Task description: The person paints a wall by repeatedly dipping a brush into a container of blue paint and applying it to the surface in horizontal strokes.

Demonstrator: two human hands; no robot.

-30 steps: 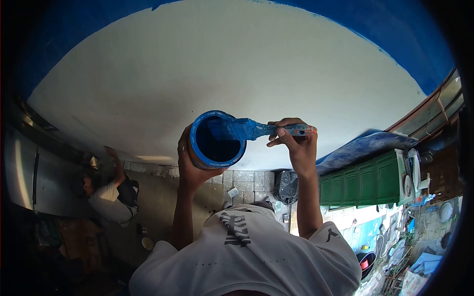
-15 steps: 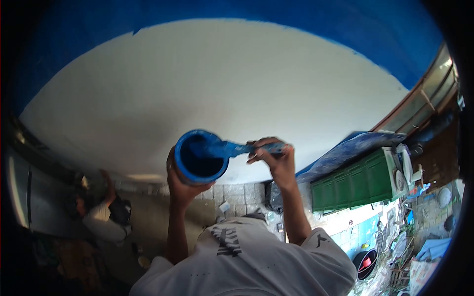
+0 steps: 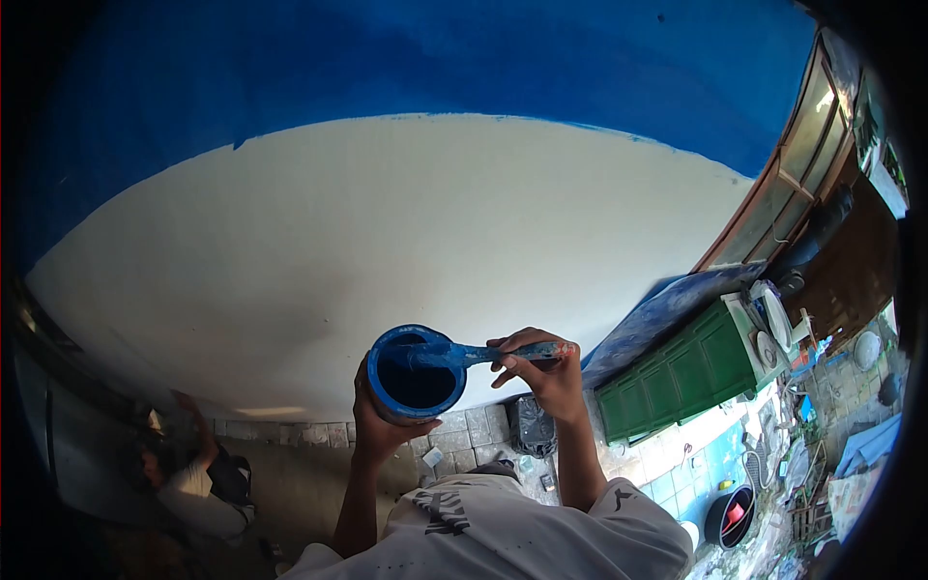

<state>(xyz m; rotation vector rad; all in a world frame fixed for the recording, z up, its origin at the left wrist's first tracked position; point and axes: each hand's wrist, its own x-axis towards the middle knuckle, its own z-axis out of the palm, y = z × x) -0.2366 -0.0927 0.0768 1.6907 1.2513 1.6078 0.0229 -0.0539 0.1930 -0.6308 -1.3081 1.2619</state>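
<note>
Since the earlier frames, the view has swung upward: the blue band fills more of it, and the paint pot (image 3: 418, 411) and paintbrush (image 3: 474, 355) sit lower, still together. Largest is the wall (image 3: 464, 213), smooth, matte and off-white beyond both hands, with a few faint marks; its upper part is coated in blue paint (image 3: 464, 68), streaky, with an uneven lower edge. Right of the grip stands a green panelled cabinet (image 3: 677, 377), a blue-smeared sheet (image 3: 643, 324) between it and the wall, and a framed window (image 3: 807, 159) farther up. Well left of the pot, another person (image 3: 208, 493) in a pale top is near the wall foot. Below the hands lie grey paving blocks (image 3: 474, 435); a crinkled black bag (image 3: 532, 425) is just below the right hand (image 3: 549, 375), and a round black tub (image 3: 717, 530) holding something red lies lower right. The left hand (image 3: 380, 425) is wrapped around the round, blue-rimmed pot, dark blue inside. The right hand pinches the paint-crusted brush handle between thumb and fingers, its bristle end over the pot's mouth.
</note>
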